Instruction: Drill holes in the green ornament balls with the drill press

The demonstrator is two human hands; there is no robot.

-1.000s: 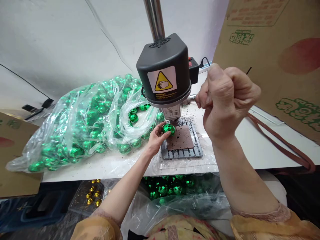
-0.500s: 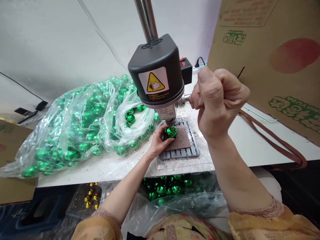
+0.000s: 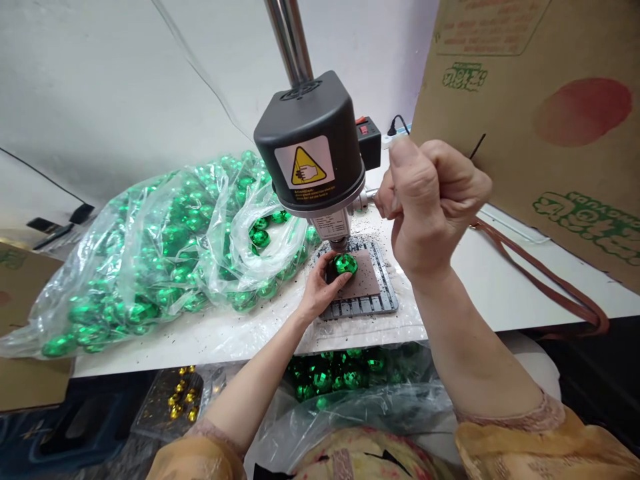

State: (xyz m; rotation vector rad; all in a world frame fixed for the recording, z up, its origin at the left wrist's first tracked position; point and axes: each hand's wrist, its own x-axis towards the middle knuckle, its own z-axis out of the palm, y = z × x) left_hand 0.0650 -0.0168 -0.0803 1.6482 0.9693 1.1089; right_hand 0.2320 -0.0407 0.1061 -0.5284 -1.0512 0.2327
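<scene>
My left hand [image 3: 321, 287] pinches a shiny green faceted ball [image 3: 346, 265] between thumb and fingers. The ball rests on a brownish square pad [image 3: 367, 283] over the slotted grey base plate [image 3: 385, 303], just below the chuck of a small bench drill press [image 3: 310, 147]. My right hand [image 3: 433, 200] is a closed fist at the press's side lever, whose metal hub [image 3: 367, 198] shows by the fingers. Most of the lever is hidden in the fist. Whether the bit touches the ball cannot be made out.
A large clear bag of green balls [image 3: 165, 247] lies left on the white table. More green balls [image 3: 325, 377] sit in plastic below the table edge. Gold balls [image 3: 183, 397] are at lower left. A cardboard box [image 3: 510, 120] and a brown strap [image 3: 540, 267] are at right. Dark shavings litter the base.
The ball has turned a little in my left fingers and sits slightly further right under the chuck. My right fist stays at the lever. The whole view has shifted a little.
</scene>
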